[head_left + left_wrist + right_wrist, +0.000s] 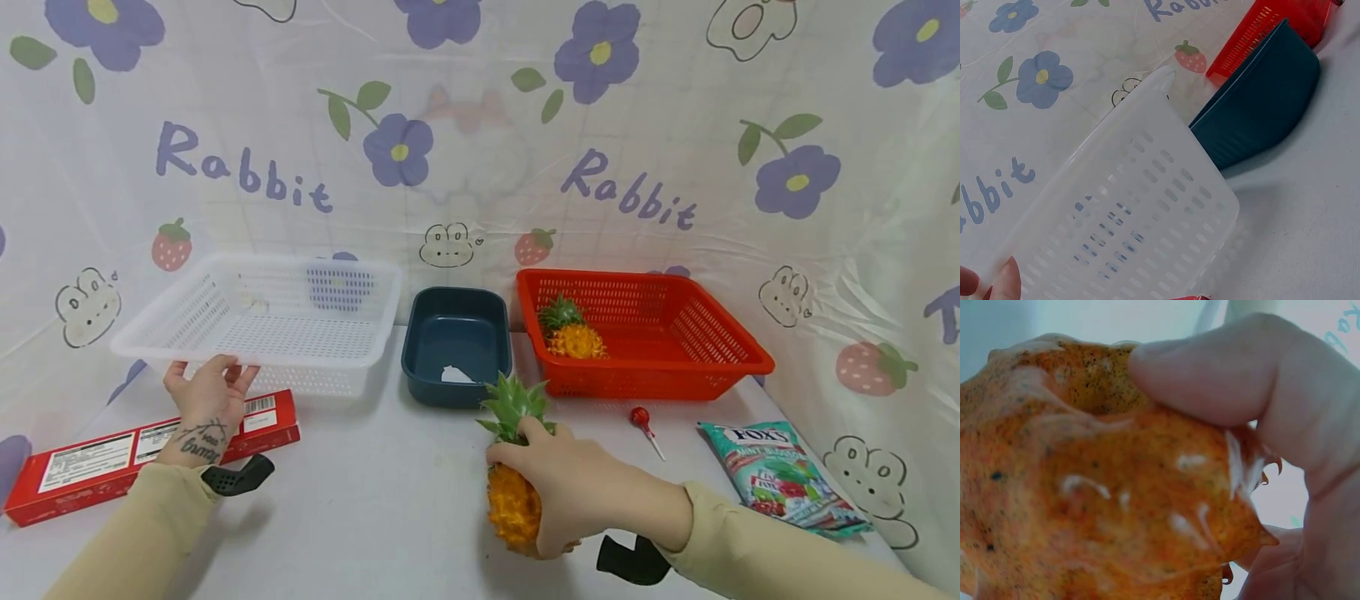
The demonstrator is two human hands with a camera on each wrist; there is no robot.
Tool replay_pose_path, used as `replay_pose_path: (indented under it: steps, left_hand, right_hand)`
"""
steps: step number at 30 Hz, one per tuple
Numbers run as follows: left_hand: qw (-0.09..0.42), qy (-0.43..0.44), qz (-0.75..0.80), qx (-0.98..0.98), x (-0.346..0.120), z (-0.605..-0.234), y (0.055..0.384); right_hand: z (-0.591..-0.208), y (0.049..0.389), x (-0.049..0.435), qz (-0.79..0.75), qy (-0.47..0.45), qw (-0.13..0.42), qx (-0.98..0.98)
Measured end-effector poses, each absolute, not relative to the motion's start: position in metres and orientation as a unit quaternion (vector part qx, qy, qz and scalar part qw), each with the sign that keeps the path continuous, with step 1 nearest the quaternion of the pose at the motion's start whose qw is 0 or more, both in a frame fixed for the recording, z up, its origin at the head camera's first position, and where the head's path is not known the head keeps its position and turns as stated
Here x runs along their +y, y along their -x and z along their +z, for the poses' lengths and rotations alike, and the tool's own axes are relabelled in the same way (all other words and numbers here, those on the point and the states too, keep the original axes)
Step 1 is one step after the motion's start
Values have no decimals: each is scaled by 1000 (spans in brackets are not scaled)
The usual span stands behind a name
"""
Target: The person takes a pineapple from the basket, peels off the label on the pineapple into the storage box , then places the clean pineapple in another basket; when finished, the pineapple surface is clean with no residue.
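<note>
At the front rim of a white perforated plastic basket is my left hand, its thumb and fingers gripping the edge. Its fingertips show at the lower left of the left wrist view, beside the basket wall. Below that hand lies a long red box with white labels. My right hand grips a pineapple with a green leafy crown, over the middle front of the table. In the right wrist view the thumb presses the pineapple's bumpy orange skin; the other fingers are mostly hidden.
A dark blue tub with a white scrap inside stands between the baskets. In the red basket lies another pineapple. A red lollipop and a green candy bag lie at the right. A patterned cloth hangs behind.
</note>
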State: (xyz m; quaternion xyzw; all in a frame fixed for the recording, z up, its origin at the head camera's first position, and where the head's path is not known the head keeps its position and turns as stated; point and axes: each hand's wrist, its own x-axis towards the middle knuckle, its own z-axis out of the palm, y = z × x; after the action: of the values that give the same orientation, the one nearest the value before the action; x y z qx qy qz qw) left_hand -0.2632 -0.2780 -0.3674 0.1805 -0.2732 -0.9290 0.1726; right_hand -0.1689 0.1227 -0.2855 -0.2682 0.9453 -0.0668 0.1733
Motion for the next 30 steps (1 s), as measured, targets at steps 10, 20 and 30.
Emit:
replay_pose_path:
  steps: [10,20,30]
  left_hand:
    - [176,-180,-928,-275,-278,-368,263]
    - [177,-183,-927,-274,-277,-368,263]
    - [176,-175,-929,-275,-277,-368,262]
  right_hand:
    - [-230,177,126,-82,281,39,955]
    - [-182,246,155,-113,233,-16,966]
    - [-167,325,215,-104,180,2,978]
